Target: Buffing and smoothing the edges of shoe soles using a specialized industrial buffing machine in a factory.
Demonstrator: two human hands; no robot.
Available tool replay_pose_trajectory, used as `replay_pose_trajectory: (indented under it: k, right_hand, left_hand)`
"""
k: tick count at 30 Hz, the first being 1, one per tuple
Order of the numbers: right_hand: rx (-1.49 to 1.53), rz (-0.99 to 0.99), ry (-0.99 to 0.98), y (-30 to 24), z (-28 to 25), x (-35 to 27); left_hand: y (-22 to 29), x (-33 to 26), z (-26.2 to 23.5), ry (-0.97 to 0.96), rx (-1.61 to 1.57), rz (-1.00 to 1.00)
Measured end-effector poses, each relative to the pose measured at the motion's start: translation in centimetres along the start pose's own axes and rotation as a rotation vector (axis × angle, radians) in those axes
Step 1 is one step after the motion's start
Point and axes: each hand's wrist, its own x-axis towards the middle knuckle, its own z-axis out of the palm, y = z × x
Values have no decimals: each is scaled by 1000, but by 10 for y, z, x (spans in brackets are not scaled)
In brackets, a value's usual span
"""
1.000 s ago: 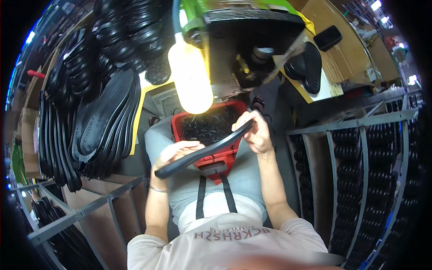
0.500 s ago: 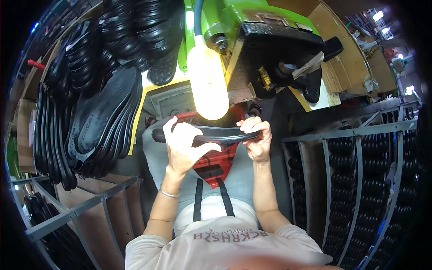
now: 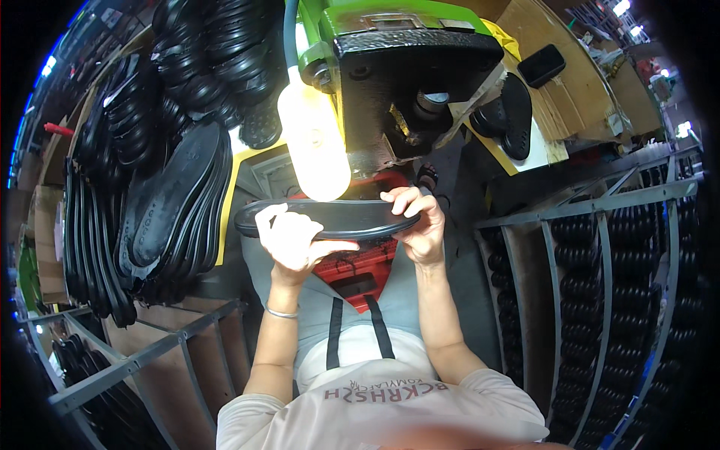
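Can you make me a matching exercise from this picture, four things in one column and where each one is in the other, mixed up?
Things:
1. black shoe sole
2. glowing lamp
3. stack of black soles
4. red crate

Places:
A. on the person's left, leaning in a row
B. held flat between left hand and right hand
C. below the hands, over the lap
D. just above the held sole, under the green machine

Pairs: 1-B, 2-D, 3-A, 4-C

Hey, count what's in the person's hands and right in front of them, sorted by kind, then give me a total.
Black shoe sole held flat between left hand and right hand: 1
Glowing lamp bulb just above it: 1
Green and black machine behind: 1
Red box on the lap: 1
Total: 4
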Motion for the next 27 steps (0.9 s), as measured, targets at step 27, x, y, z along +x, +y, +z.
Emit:
replay_pose_trajectory:
  k: [27]
  right_hand:
    - [42, 11, 90, -4, 14, 8]
  left_hand:
    - [-9, 4, 7, 119, -104, -7]
